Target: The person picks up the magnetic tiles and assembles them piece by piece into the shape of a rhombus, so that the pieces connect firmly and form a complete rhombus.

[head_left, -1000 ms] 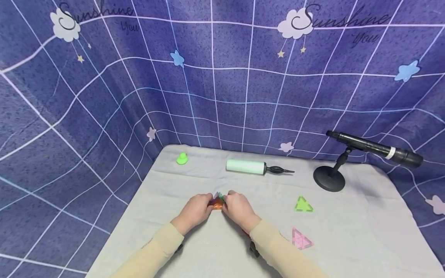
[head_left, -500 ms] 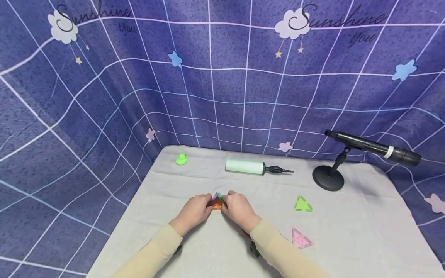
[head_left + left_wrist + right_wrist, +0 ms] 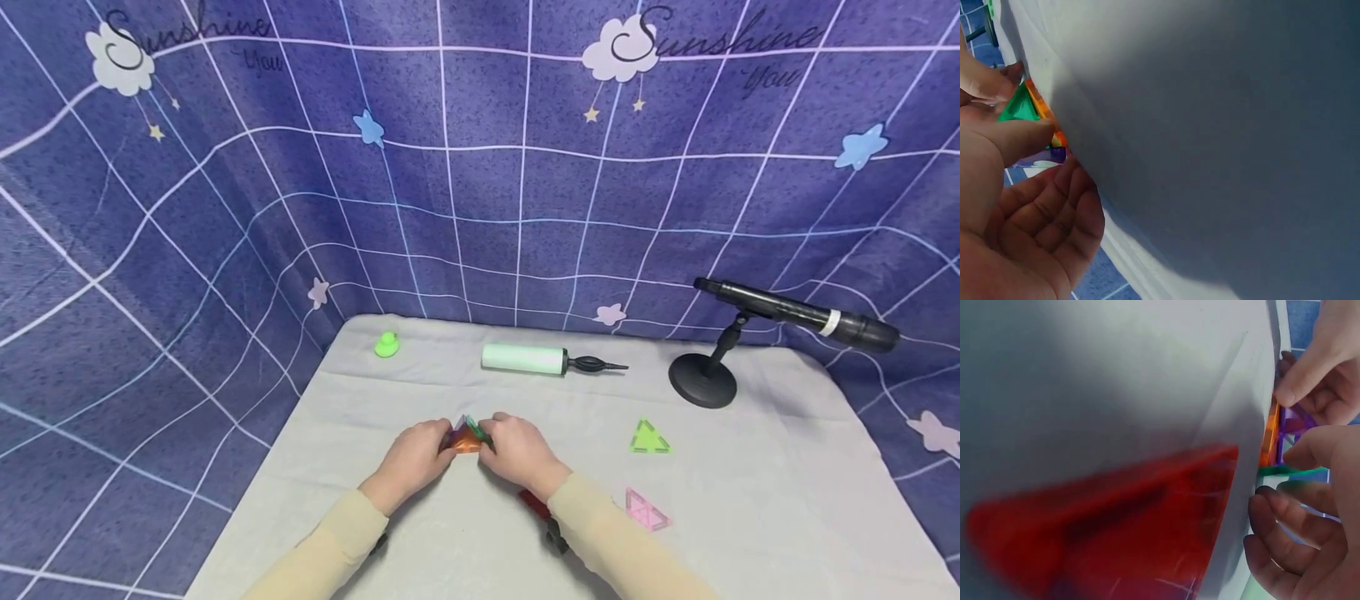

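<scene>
Near the middle of the table, three translucent magnetic tiles lean together: an orange tile (image 3: 467, 446) low at the front, a purple tile (image 3: 1055, 155) on the left and a green tile (image 3: 1020, 106) tilted up on the right. My left hand (image 3: 412, 461) pinches the purple side between thumb and fingers. On the other side, my right hand (image 3: 520, 450) holds the green tile the same way, thumb inside and fingers outside. Both hands partly hide the joined edges. A red tile (image 3: 1147, 531) lies close under the right wrist.
Right of the hands lie a lime green triangle tile (image 3: 649, 438) and a pink triangle tile (image 3: 647, 510). Along the back stand a green rubber duck (image 3: 387, 344), a mint hand pump (image 3: 525, 358) and a black microphone (image 3: 795, 310) on a round stand (image 3: 702, 382).
The head view has shifted slightly, so the scene sits a little further left. The right forearm has moved slightly right, uncovering more of the red tile. Both hands keep their hold.
</scene>
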A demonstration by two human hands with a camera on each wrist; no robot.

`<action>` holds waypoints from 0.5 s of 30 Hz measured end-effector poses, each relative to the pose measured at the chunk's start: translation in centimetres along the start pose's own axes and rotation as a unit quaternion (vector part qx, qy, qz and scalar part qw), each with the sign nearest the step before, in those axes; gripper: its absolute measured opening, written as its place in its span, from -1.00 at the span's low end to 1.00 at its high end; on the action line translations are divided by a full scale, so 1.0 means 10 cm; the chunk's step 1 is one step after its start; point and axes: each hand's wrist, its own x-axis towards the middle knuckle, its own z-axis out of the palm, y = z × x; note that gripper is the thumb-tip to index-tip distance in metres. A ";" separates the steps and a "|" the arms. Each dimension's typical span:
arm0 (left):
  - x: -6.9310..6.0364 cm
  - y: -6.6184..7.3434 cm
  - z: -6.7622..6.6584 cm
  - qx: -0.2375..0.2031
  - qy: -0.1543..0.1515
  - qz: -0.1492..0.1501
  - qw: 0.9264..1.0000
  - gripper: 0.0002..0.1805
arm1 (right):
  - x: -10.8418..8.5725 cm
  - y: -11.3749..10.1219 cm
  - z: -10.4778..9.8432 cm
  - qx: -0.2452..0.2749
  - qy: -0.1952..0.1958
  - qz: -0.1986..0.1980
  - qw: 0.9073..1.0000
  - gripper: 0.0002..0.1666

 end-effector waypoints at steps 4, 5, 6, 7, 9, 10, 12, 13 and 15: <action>-0.04 0.01 0.00 0.018 0.017 -0.014 1.000 -0.71 | -0.05 0.08 -0.04 -0.007 0.001 0.003 1.000 -0.57; -0.05 0.01 0.00 0.023 0.020 -0.016 0.999 -0.69 | -0.06 0.11 -0.05 -0.009 0.004 0.006 1.000 -0.58; -0.06 0.02 0.00 0.026 0.024 -0.018 0.999 -0.67 | -0.07 0.13 -0.06 -0.010 0.005 0.009 1.000 -0.58; -0.07 0.03 0.00 0.027 0.027 -0.020 0.999 -0.65 | -0.09 0.16 -0.07 -0.009 0.007 0.013 1.000 -0.59; -0.09 0.05 -0.01 0.031 0.038 -0.025 0.998 -0.61 | -0.12 0.21 -0.10 -0.008 0.013 0.021 1.000 -0.61; -0.10 0.07 -0.01 0.031 0.044 -0.027 0.998 -0.59 | -0.14 0.23 -0.12 -0.008 0.015 0.025 1.000 -0.61; -0.10 0.10 -0.02 0.029 0.056 -0.028 0.998 -0.55 | -0.18 0.29 -0.15 -0.006 0.021 0.035 0.999 -0.62; -0.10 0.12 -0.02 0.028 0.060 -0.028 0.997 -0.53 | -0.20 0.32 -0.17 -0.005 0.024 0.039 0.999 -0.63; -0.10 0.16 -0.01 0.028 0.065 -0.019 0.997 -0.51 | -0.24 0.38 -0.20 -0.006 0.029 0.048 0.998 -0.64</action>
